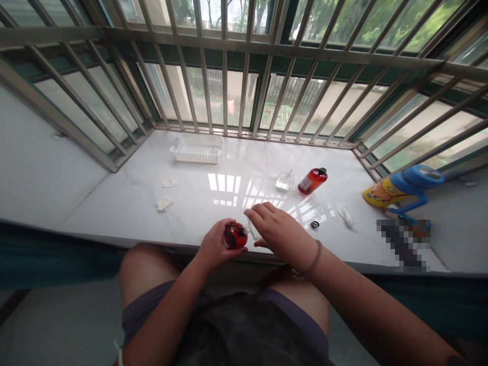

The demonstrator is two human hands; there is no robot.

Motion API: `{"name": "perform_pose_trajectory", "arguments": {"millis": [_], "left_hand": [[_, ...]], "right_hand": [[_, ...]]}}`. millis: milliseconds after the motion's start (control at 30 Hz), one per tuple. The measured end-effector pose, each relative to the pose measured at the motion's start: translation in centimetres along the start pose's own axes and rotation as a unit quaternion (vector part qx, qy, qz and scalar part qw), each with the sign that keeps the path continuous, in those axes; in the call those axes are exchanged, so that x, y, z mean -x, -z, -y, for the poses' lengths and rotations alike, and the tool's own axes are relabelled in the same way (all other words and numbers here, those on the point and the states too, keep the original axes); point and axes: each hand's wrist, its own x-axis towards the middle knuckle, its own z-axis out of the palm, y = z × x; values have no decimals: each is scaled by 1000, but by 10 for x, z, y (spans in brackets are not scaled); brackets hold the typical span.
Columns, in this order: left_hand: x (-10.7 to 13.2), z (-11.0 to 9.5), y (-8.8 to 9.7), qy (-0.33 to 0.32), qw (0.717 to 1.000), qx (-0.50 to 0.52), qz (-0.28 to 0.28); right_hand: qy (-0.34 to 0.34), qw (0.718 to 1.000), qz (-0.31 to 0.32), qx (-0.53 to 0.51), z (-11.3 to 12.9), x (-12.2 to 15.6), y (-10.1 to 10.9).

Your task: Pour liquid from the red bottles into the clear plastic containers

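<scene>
My left hand is closed round a small red bottle at the near edge of the white sill. My right hand hovers just right of the bottle's mouth, fingers curled and pinched on something small and pale that I cannot make out. A second red bottle with a black cap lies on its side farther back, beside a small clear bottle. A loose black cap rests on the sill right of my right hand.
A white plastic basket stands at the back left near the metal window bars. Crumpled white wipes lie left, another right. A blue and yellow bottle lies at the far right.
</scene>
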Motion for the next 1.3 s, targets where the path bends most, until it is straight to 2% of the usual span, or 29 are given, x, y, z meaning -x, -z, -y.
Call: {"name": "perform_pose_trajectory", "arguments": {"millis": [1300], "left_hand": [[0, 0, 0, 9, 1000, 11, -3]], "right_hand": [[9, 997, -37, 63, 1, 2, 3]]}}
